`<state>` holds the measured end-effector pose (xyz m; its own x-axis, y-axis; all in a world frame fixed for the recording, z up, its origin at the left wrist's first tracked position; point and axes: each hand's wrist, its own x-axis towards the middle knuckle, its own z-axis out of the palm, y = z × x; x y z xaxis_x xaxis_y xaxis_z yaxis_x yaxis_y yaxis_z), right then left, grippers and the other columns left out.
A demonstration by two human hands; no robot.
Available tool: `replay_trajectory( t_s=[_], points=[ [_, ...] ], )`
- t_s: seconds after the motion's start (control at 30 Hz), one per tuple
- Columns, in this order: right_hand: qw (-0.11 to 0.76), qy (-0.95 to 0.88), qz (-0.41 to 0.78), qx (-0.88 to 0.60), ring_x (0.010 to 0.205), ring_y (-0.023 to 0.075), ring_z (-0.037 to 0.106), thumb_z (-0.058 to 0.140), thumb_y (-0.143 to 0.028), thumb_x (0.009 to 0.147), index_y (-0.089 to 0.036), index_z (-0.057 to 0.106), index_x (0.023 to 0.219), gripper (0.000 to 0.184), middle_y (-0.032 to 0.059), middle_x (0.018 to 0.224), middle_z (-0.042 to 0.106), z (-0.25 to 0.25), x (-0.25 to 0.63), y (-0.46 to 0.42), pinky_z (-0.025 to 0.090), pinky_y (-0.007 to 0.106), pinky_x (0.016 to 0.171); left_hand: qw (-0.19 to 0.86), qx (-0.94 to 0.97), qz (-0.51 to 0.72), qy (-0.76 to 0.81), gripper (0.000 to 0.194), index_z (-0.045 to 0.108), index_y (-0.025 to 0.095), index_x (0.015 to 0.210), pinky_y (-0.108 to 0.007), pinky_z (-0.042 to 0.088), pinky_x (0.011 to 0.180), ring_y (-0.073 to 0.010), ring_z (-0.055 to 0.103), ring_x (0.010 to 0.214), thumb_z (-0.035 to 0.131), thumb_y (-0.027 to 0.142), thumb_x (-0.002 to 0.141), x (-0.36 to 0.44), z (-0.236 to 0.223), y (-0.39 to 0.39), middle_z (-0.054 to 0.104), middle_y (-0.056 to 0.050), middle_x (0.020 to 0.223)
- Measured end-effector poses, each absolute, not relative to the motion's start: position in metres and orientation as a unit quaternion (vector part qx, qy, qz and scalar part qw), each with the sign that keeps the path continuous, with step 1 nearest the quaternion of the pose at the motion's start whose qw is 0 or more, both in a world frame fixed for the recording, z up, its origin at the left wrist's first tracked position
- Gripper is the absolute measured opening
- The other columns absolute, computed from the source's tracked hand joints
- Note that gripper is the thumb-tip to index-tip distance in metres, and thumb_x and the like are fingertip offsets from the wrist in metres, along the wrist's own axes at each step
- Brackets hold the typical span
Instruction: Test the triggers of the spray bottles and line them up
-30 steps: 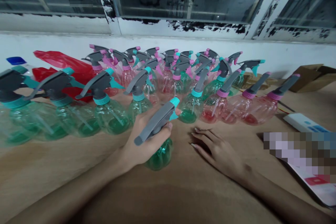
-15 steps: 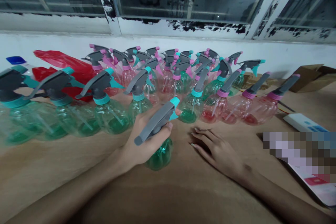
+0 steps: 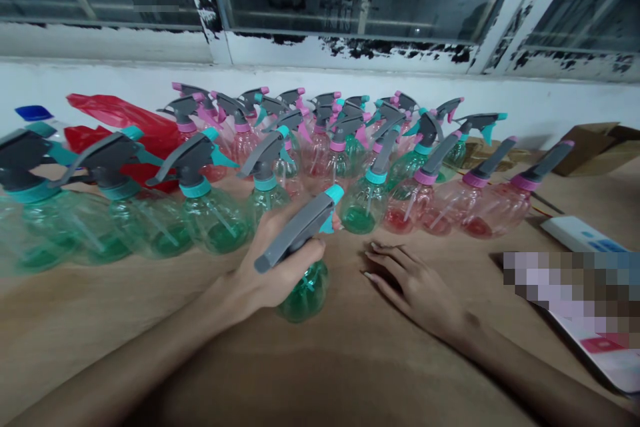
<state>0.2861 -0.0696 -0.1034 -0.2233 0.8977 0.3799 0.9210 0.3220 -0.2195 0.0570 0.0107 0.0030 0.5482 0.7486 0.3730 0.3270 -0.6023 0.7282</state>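
My left hand [image 3: 280, 267] is wrapped round the neck of a green spray bottle [image 3: 304, 293] with a grey head and a teal nozzle. The bottle stands on the wooden table [image 3: 340, 373], its nozzle pointing away to the right; its collar is hidden by my fingers. My right hand [image 3: 415, 283] lies on the table to the right of that bottle, fingers stretched out, holding nothing. Beyond my hands, a green bottle with a teal collar [image 3: 359, 210] and a pink bottle with a pink collar [image 3: 407, 207] are the nearest to the right hand.
Green spray bottles [image 3: 215, 220] line the left side, with several pink and green ones crowded behind. A red plastic bag [image 3: 120, 117] lies at the back left. On the right are an open cardboard box [image 3: 597, 147], a white device [image 3: 575, 233] and a partly blurred flat item [image 3: 613, 363].
Almost nothing has moved. The view has shifted very slightly, and my left hand keeps its grip on the green spray bottle while my right hand rests in the same place.
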Motion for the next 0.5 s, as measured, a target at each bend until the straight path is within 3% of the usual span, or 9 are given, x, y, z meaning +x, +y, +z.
replay_trajectory(
  t_s=[0.17, 0.5],
  points=[
    [0.224, -0.782, -0.032, -0.581, 0.111, 0.0237, 0.055, 0.045, -0.034, 0.09, -0.02, 0.053, 0.122, 0.036, 0.0101, 0.116, 0.062, -0.1038, 0.2867, -0.0699, 0.048, 0.044, 0.092, 0.338, 0.834, 0.337, 0.278, 0.011, 0.056, 0.024, 0.079, -0.029, 0.046, 0.064, -0.0168, 0.058, 0.067, 0.047, 0.02, 0.074, 0.0588, 0.0113, 0.0108, 0.062, 0.001, 0.074],
    [0.219, -0.784, -0.048, -0.58, 0.11, 0.024, 0.056, 0.045, -0.033, 0.09, -0.018, 0.054, 0.121, 0.036, 0.0108, 0.117, 0.062, -0.1044, 0.2863, -0.07, 0.049, 0.044, 0.092, 0.289, 0.819, 0.387, 0.311, 0.011, 0.057, 0.024, 0.078, -0.026, 0.041, 0.054, -0.0124, 0.046, 0.052, 0.049, 0.017, 0.075, 0.063, 0.0076, 0.007, 0.054, 0.004, 0.067]
  ],
)
